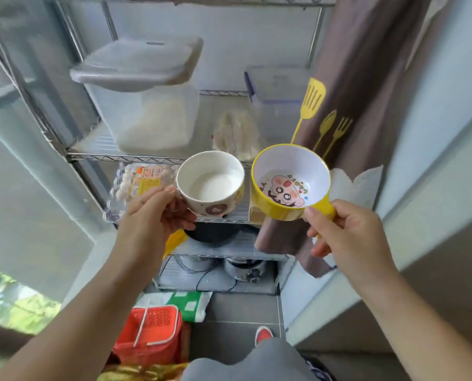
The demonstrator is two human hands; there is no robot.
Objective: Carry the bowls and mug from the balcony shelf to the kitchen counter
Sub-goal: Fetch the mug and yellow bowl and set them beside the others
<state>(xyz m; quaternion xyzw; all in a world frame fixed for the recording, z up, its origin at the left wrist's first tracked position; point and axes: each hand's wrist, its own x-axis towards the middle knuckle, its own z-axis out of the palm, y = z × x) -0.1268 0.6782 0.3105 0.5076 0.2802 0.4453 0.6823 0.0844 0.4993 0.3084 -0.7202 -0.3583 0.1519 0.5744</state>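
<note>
My left hand [157, 213] grips the handle side of a white mug [211, 185] with a small cartoon face low on its wall; the mug is upright and empty. My right hand [347, 232] holds a yellow bowl [289, 182] by its yellow handle. The bowl has a white inside with a cartoon print and tilts a little toward me. Both are held in the air in front of the wire balcony shelf [124, 157], side by side and a little apart.
The shelf holds a clear lidded bin [146, 105], a smaller clear box [277, 97], an egg tray [138, 185], and pots [243, 268] lower down. A brown curtain [366, 78] hangs at right. A red basket [149, 334] and bags sit on the floor.
</note>
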